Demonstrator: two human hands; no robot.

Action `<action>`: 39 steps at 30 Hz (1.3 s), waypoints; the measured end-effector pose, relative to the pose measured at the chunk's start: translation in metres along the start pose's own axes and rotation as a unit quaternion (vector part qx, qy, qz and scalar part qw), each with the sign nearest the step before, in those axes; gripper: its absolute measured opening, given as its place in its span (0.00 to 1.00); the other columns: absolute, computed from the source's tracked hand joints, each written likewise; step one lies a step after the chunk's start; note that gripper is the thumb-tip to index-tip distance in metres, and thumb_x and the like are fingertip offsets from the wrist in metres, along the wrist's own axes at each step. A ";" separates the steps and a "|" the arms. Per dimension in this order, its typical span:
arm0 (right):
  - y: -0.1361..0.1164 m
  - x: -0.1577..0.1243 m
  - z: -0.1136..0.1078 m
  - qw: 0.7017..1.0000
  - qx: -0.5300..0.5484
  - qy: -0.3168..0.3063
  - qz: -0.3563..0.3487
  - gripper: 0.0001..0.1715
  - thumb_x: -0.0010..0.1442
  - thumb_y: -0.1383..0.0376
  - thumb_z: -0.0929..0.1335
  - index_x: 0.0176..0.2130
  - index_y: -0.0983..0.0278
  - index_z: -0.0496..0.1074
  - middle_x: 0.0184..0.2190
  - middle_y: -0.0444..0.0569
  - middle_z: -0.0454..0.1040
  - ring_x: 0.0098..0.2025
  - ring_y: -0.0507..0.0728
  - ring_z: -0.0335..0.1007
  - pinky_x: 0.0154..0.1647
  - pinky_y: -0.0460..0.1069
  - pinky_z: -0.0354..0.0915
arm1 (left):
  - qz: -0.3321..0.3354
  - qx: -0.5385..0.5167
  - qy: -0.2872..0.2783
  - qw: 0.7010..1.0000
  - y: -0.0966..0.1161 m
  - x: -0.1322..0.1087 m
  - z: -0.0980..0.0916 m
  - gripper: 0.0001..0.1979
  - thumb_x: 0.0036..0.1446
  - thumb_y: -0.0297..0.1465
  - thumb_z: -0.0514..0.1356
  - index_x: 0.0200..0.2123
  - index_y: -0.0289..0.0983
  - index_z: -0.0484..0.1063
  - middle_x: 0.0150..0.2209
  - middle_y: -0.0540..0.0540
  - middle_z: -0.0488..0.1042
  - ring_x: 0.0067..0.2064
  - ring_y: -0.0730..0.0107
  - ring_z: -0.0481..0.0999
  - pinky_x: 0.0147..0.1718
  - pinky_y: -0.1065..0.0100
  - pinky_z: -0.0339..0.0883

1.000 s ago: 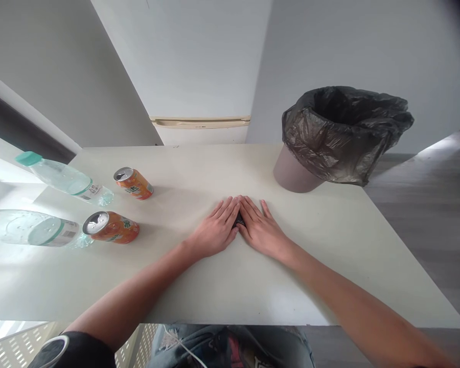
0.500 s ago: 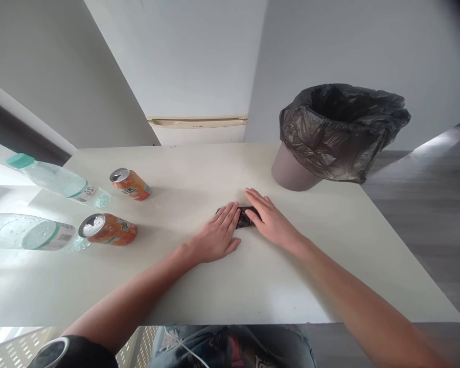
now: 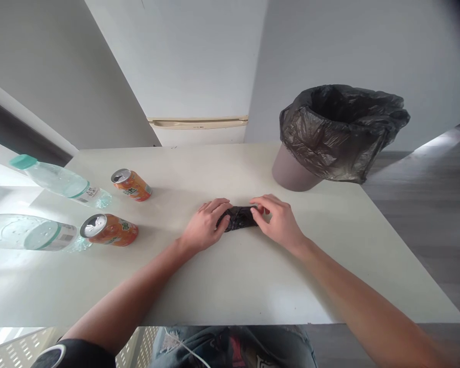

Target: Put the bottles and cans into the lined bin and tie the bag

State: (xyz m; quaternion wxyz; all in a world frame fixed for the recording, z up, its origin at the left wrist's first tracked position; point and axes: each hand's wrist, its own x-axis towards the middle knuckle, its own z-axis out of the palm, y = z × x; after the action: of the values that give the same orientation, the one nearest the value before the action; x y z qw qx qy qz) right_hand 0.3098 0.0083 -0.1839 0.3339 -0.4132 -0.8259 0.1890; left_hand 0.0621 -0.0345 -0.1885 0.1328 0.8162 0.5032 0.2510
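Note:
A small folded black plastic bag lies on the cream table, near its middle. My left hand curls its fingers around the bag's left end. My right hand pinches the bag's right end with bent fingers. Both hands rest on the tabletop, with the bag stretched between them.
A brown bin lined with a black bag stands at the table's back right. Two orange drink cans and two clear plastic bottles stand at the left. Wood floor lies beyond the right edge.
My hands lay flat and together over the bag. They slid apart, uncovered it, and now curl around its two ends.

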 end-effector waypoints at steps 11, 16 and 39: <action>-0.001 -0.002 0.007 0.974 -0.070 -0.175 -0.122 0.30 0.66 0.74 0.61 0.64 0.61 0.69 0.60 0.55 0.73 0.62 0.65 0.70 0.74 0.69 0.53 | 0.135 0.096 -0.080 0.983 -0.024 0.001 -0.002 0.33 0.56 0.11 0.50 0.54 0.45 0.80 0.54 0.44 0.79 0.49 0.61 0.75 0.46 0.59 0.68; -0.004 -0.001 -0.002 0.979 -0.044 -0.167 -0.105 0.23 0.63 0.69 0.67 0.58 0.62 0.70 0.59 0.57 0.73 0.60 0.66 0.69 0.65 0.64 0.63 | 0.112 0.070 -0.052 0.990 -0.022 0.001 -0.002 0.21 0.67 0.23 0.54 0.58 0.43 0.76 0.57 0.42 0.77 0.54 0.60 0.75 0.51 0.58 0.67; -0.008 -0.004 0.012 0.990 0.126 -0.036 0.045 0.13 0.69 0.58 0.69 0.52 0.58 0.69 0.46 0.50 0.79 0.45 0.59 0.77 0.47 0.55 0.75 | -0.089 -0.139 -0.005 0.986 -0.008 0.005 0.009 0.09 0.67 0.39 0.62 0.44 0.41 0.74 0.30 0.53 0.80 0.31 0.71 0.78 0.42 0.65 0.71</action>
State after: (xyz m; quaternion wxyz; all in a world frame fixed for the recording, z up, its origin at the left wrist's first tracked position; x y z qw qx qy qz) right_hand 0.2979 0.0000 -0.1892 0.3443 -0.3980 -0.7874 0.3210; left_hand 0.0625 -0.0263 -0.1987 0.2690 0.7433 0.5330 0.3015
